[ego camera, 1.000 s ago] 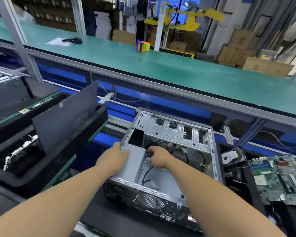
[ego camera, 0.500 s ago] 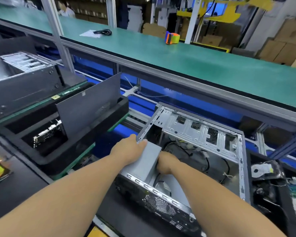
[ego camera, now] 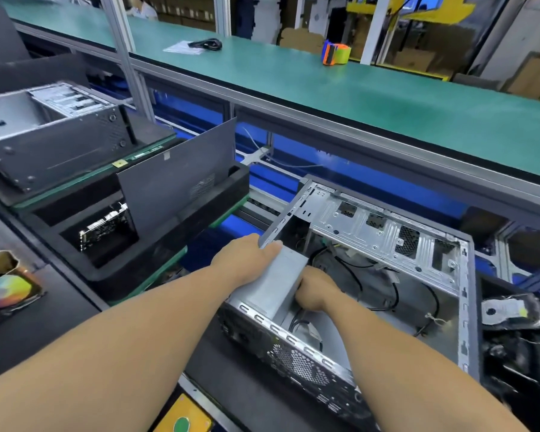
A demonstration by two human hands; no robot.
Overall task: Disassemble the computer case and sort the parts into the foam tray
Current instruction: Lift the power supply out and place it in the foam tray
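Grey power supply [ego camera: 272, 283] is gripped by both hands' fingers [ego camera: 270, 248], coming out of the case [ego camera: 387, 244]; next, lift it clear of the cables [ego camera: 356, 275] beyond the fingers.

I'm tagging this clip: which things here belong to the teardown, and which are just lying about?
Job: computer case; grey power supply, gripped by left hand and right hand; foam tray.
Lying about: tape roll; black cable.

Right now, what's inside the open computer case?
Inside the case: a grey metal box gripped by both hands, left and right, plus loose black cables. Whatever lies under the box is hidden.
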